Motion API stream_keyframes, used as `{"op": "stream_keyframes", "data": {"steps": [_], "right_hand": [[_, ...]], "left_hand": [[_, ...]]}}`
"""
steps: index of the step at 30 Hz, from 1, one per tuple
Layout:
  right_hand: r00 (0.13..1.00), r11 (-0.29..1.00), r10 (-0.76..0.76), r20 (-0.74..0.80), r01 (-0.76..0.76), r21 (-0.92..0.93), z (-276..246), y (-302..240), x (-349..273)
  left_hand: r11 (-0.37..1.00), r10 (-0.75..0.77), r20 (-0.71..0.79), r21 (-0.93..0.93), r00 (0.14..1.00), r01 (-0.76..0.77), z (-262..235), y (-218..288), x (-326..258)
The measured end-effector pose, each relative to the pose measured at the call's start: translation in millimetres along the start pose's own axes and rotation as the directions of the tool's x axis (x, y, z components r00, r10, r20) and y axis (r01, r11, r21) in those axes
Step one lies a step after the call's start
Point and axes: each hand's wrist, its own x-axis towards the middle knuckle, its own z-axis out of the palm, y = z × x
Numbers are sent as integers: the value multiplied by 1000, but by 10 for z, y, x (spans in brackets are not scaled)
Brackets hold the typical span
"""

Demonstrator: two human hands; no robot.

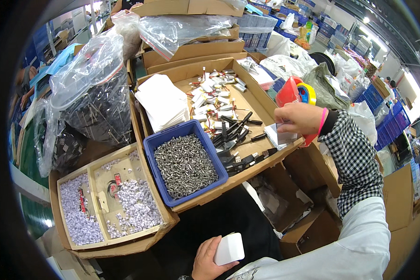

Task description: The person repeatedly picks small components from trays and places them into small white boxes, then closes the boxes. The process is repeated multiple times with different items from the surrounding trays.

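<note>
While the left hand (209,259) holds a small white box (229,248) low near the lap, fingers wrapped around it, the right hand (299,118) pinches clear packets (281,138) at the cardboard tray (254,91), so packing looks barely begun.

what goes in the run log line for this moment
left hand: holds white block | right hand: on small white pieces, cardboard tray edge
</note>
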Motion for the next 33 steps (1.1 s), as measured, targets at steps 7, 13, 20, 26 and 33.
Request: {"op": "stream_keyframes", "data": {"steps": [7, 13, 20, 26, 33], "right_hand": [[917, 940, 201, -346, -81, 332, -272, 228, 549], [862, 372, 374, -343, 200, 906, -156, 306, 1396], [916, 861, 201, -347, 4, 509, -243, 29, 2244], [896, 960, 120, -427, 5, 281, -213, -92, 2423], [797, 954, 150, -585, 38, 296, -216, -91, 1967]], "left_hand": [[999, -18, -6, -29, 1000, 18, -20, -65, 16], [998, -55, -27, -38, 998, 54, -53, -119, 6], [997, -81, -65, -16, 995, 80, -80, -193, -36], [994, -107, -106, -34, 989, 104, -123, -193, -108], [945, -144, -73, -305, 987, 115, -152, -226, -146]]}}
